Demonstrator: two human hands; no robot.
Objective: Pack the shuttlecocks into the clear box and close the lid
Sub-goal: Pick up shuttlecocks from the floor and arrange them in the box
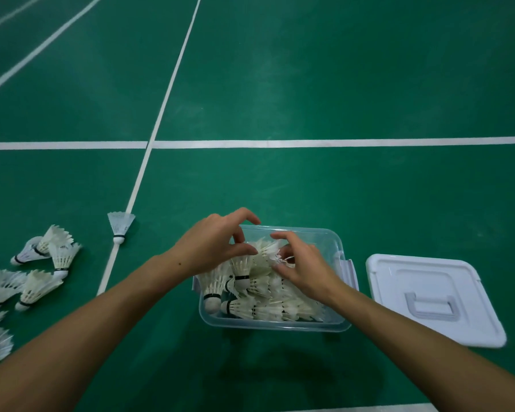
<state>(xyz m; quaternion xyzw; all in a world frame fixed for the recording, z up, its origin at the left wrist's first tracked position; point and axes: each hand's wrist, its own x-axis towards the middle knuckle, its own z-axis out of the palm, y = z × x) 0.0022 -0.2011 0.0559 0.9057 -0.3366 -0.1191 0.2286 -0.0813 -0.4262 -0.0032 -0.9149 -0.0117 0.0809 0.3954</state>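
Green court floor [309, 84] fills my view, crossed by white lines [280, 143]: one runs straight across beyond the box, another slants away from it on the left.

I take the box [280, 324] as my landmark. It sits on the floor, low and centre, clear-walled, open on top, and heaped with white shuttlecocks [268, 304] lying every way, some with their cork ends turned to the near left corner.

Right of the box, just beside it but apart, the lid [428, 295] lies flat on the floor with its grey handle [431, 306] showing.

Both of my bare arms reach in from the near edge and meet over the far half of the box.

My left hand [217, 245] hovers over the box's far left part, fingers curled, thumb and fingertips close upon the feathers of a shuttlecock at the top of the heap; I cannot tell whether that grip has it or only touches it.

My right hand [304, 269] is over the middle, fingers bent down among the feathers; whether its grip holds one is hidden from me too.

Left of the box, well apart, loose shuttlecocks [42, 272] lie scattered on the floor toward the frame's edge.

Nearer the box, one lone shuttlecock [120, 226] stands on its cork on the slanting line.
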